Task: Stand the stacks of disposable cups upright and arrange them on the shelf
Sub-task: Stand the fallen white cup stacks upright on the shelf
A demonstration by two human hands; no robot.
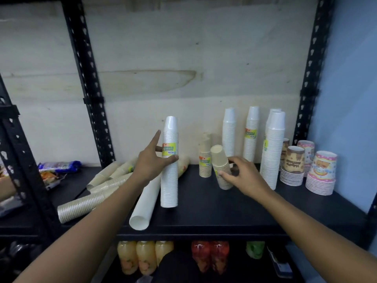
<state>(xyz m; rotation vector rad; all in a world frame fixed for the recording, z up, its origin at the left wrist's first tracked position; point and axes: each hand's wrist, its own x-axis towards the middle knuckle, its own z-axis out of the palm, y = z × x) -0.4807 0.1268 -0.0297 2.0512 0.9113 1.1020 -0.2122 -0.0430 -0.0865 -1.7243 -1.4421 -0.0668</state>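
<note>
The left hand (152, 163) covers the middle of the tall white stack (169, 160), its label (169, 149) too blurred to read. The lying white stack (145, 203) runs under that forearm, its far end hidden. Beige stacks (106, 180) at nine o'clock overlap, so their count is unclear. The right hand's fingers (224, 175) hide part of the tilted beige stack (221, 167). One white stack (272, 115) at two o'clock is mostly behind another. Bottles (144, 256) below the shelf (224, 213) are blurred, tops hidden. Both arms are cut off at the bottom edge.
</note>
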